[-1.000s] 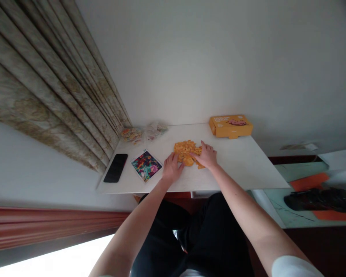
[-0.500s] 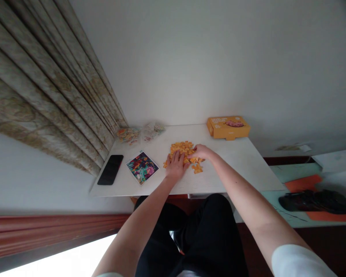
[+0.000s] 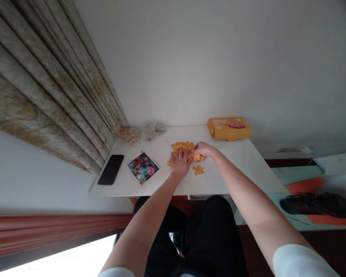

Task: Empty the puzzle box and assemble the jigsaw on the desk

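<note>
A heap of orange jigsaw puzzle pieces (image 3: 183, 146) lies on the white table, in front of me. My left hand (image 3: 180, 161) rests on the heap's near left side, palm down, its fingers spread over the pieces. At the right edge of the heap, my right hand (image 3: 204, 149) touches pieces with thumb and fingers apart; some of its fingers are hidden. Near it, toward me, a few pieces (image 3: 198, 170) lie apart from the heap. Left of my hands is a square picture card (image 3: 143, 167) with a dark, colourful print.
A black phone (image 3: 111, 169) lies at the table's left end. Clear bags of puzzle pieces (image 3: 129, 134) sit at the back left. An orange puzzle box (image 3: 230, 129) stands at the back right, against the wall. A curtain (image 3: 60, 77) hangs on the left.
My left hand has slid right, pushing pieces along with it, so the heap is more compact. My right hand has stayed at the heap's right side.
</note>
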The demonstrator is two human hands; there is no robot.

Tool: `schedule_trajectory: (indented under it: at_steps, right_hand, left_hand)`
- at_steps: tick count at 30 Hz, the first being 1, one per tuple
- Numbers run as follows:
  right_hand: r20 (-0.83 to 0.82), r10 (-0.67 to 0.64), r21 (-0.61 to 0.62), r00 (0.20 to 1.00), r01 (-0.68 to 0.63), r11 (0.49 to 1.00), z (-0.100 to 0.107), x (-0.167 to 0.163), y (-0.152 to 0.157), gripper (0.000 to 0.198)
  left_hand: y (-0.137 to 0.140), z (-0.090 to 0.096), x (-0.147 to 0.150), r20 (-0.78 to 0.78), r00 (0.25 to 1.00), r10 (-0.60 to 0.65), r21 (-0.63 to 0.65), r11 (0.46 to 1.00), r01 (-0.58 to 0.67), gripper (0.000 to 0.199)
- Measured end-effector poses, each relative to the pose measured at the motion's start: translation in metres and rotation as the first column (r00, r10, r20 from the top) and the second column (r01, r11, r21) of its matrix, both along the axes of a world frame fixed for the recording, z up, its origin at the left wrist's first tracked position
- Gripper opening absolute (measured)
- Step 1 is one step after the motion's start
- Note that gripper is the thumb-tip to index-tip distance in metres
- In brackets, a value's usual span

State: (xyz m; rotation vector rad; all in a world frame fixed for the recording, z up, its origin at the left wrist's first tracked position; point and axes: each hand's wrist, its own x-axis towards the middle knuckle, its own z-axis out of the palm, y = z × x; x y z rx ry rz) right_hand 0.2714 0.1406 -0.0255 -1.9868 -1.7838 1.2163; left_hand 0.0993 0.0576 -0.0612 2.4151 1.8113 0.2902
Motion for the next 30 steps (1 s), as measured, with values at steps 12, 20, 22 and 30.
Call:
schedule_trajectory:
  at_steps: [12,20,22,30]
  right_hand:
    - [-0.075,-0.113,0.31,0.991,0.131,0.942,-0.015,0.025,-0.001,0.05]
    - [-0.139,-0.061,0.24,0.988,0.093,0.966,-0.022,0.028,-0.003,0.046]
    - [-0.119,0.027,0.181,0.993,-0.005,0.983,-0.021,0.026,-0.001,0.039]
    - [-0.089,0.036,0.132,0.995,-0.024,0.991,-0.019,0.02,0.007,0.029]
  left_hand:
    - [0.012,0.001,0.005,0.094,0.993,0.075,0.04,0.996,-0.079,0.056]
    - [0.017,0.005,0.009,0.087,0.991,0.106,0.027,0.994,-0.109,0.054]
    - [0.016,0.005,0.008,0.081,0.991,0.102,0.03,0.994,-0.105,0.054]
    - [0.015,0.003,0.007,0.095,0.991,0.099,0.051,0.993,-0.104,0.051]
